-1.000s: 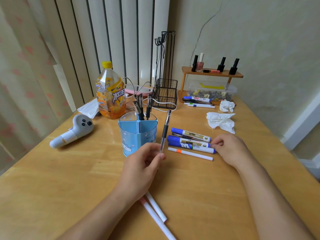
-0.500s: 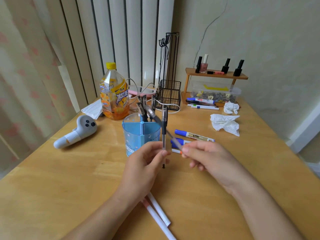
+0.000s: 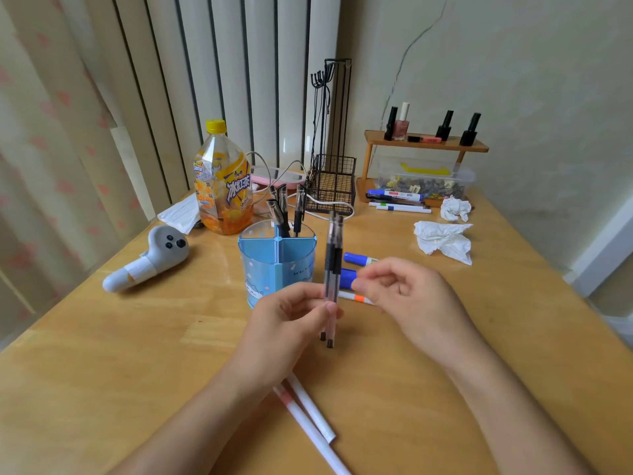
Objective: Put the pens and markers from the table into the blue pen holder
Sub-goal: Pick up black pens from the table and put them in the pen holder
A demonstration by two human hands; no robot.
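My left hand (image 3: 291, 313) holds two clear black pens (image 3: 332, 262) upright, side by side, just right of the blue pen holder (image 3: 274, 265). Three black pens (image 3: 284, 210) stand in the holder's back compartments. Beside the held pens, my right hand (image 3: 407, 296) hovers with fingers loosely curled and nothing in it. Blue-capped markers (image 3: 354, 258) and a thin white pen with an orange band (image 3: 356, 297) lie on the table behind that hand, partly hidden by it. Two white pens (image 3: 308, 413) lie near my left wrist.
An orange drink bottle (image 3: 222, 186) and a wire basket (image 3: 335, 183) stand behind the holder. A grey handheld device (image 3: 150, 258) lies at left. Crumpled tissues (image 3: 442, 240) sit at right. More markers (image 3: 397, 200) lie below a small wooden shelf (image 3: 424, 145) with bottles.
My right hand picked up a second black pen from the table and passed it to my left hand, then let go. My left hand now holds both pens upright.
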